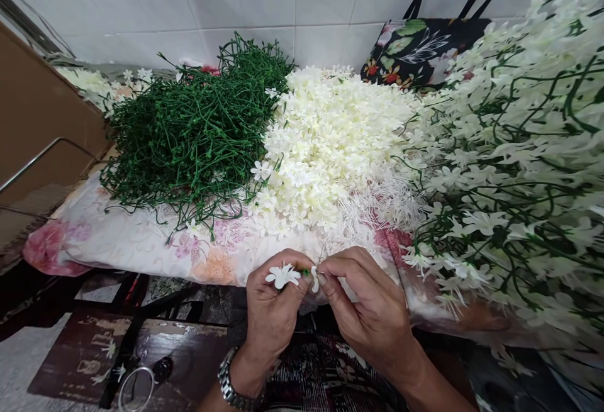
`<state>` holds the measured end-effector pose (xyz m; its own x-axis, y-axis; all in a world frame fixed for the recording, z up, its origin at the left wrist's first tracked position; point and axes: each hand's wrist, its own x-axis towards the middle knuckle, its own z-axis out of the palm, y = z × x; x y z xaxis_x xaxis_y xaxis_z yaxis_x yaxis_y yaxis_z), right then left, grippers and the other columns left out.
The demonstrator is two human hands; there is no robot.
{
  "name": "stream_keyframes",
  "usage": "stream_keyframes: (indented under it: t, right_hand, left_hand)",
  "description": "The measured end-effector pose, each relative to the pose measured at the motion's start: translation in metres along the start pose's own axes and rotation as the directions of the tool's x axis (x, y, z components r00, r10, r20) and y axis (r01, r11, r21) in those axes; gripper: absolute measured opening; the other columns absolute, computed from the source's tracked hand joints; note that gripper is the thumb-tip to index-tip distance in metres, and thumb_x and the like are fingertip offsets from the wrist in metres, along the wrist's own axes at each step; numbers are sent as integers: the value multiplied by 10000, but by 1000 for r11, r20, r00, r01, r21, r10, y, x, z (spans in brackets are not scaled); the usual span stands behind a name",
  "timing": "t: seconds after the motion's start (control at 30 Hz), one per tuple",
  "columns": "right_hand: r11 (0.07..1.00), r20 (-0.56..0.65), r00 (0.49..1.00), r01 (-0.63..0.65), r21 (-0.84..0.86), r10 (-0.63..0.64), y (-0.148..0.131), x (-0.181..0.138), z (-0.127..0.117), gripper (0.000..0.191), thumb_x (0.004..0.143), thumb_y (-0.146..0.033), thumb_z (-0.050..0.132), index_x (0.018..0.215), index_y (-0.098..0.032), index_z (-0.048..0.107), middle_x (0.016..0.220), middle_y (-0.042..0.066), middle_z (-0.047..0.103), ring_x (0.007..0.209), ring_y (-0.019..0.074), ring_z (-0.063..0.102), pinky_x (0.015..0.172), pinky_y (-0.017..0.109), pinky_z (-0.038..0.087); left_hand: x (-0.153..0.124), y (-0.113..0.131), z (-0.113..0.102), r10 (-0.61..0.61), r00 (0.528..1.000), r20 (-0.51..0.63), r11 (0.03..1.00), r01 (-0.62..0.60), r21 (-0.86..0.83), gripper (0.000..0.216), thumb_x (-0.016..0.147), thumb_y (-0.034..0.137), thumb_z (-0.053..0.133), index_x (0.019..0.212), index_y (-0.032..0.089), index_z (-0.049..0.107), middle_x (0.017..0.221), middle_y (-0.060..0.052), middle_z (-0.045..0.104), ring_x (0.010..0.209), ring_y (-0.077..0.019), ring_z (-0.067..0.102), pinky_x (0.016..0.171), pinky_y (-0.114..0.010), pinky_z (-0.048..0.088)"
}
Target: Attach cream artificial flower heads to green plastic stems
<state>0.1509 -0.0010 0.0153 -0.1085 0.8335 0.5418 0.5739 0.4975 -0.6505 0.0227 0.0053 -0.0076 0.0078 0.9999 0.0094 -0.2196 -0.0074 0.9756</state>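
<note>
Close together at the front edge of the cloth-covered table, my two hands meet at their fingertips. My left hand point(274, 308) is closed on a green artificial flower stem, mostly hidden in the fingers, with a white artificial flower point(283, 275) showing over the knuckles. A bit of green shows between the thumbs. My right hand point(370, 305) pinches a small white flower point(315, 280) between thumb and forefinger, right beside the stem's end. Whether that flower is seated on the stem, I cannot tell. Beyond my hands lie a heap of loose white blossoms point(330, 141) and thin white strands point(391, 201).
A tangled pile of green plastic stems point(193, 129) lies left. Finished-looking white flower sprays point(519, 179) are heaped at right. A black floral bag point(419, 50) leans on the tiled wall. A cardboard box point(42, 104) stands far left, above a brown wooden board point(184, 361).
</note>
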Motion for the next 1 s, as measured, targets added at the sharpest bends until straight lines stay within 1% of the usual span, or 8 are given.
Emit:
stream_keyframes:
  t: [0.2, 0.4, 0.43, 0.53, 0.6, 0.73, 0.83, 1.0]
  right_hand:
    - [998, -3, 999, 54, -15, -54, 1, 2, 1, 111, 816, -61, 502, 793, -161, 544, 654, 32, 560, 633, 142, 486, 577, 283, 390]
    - [998, 88, 996, -13, 61, 8, 3, 1, -1, 53, 847, -133, 506, 870, -171, 536, 709, 17, 569, 663, 133, 518, 595, 267, 440]
    - [997, 97, 995, -32, 75, 24, 3, 1, -2, 81, 849, -172, 516, 928, -171, 533, 746, 21, 572, 681, 134, 530, 606, 265, 458]
    - [993, 138, 989, -68, 100, 53, 2, 2, -4, 365, 816, -320, 586, 1133, -173, 481, 932, 62, 579, 806, 162, 574, 690, 298, 511]
    - [992, 166, 986, -53, 119, 32, 3, 3, -4, 411, 801, -317, 608, 1166, -181, 476, 1021, 83, 578, 896, 181, 582, 754, 319, 518]
    - [986, 156, 988, -31, 161, 6, 5, 2, -3, 150, 840, -141, 521, 978, -179, 566, 827, 43, 614, 748, 138, 593, 641, 262, 510]
    - [988, 145, 989, -52, 144, 31, 7, 0, -3, 101, 849, -124, 494, 886, -171, 577, 739, 29, 602, 665, 125, 570, 580, 250, 482]
    - [980, 153, 982, -130, 150, 107, 8, -1, -6, 88, 853, -131, 498, 822, -175, 568, 700, 4, 578, 630, 106, 546, 569, 228, 451]
  left_hand:
    - [1, 0, -1, 23, 1000, 6, 998, -22, -66, 47, 743, 140, 629, 709, 159, 655, 667, -6, 590, 601, -118, 507, 560, -225, 425]
    - [1, -2, -4, -13, 997, -77, 999, 10, -39, 53, 719, 199, 666, 690, 154, 664, 661, -13, 609, 629, -131, 534, 600, -232, 443]
    - [0, -1, -4, -20, 995, -98, 1000, 18, -23, 65, 721, 209, 662, 686, 154, 662, 660, -13, 611, 623, -131, 537, 597, -232, 444]
    - [-1, 2, -2, 15, 993, -120, 999, -9, 52, 52, 719, 185, 641, 679, 153, 655, 663, -15, 617, 612, -133, 549, 581, -226, 446]
    - [-2, 3, -1, 67, 992, -103, 994, -58, 88, 50, 712, 135, 622, 677, 158, 649, 659, -11, 616, 627, -135, 553, 588, -220, 448]
    - [-5, 2, -1, 88, 995, -55, 993, -83, 81, 90, 734, 109, 587, 703, 163, 652, 650, -7, 610, 621, -134, 540, 581, -219, 441]
    - [-6, 1, -3, 50, 998, -29, 994, -47, 97, 77, 745, 127, 592, 732, 160, 659, 673, -16, 619, 648, -145, 547, 609, -236, 444]
    - [-5, -1, -4, -21, 1000, -2, 1000, 21, 9, 113, 794, 218, 582, 763, 154, 670, 712, -27, 610, 661, -148, 541, 612, -255, 447]
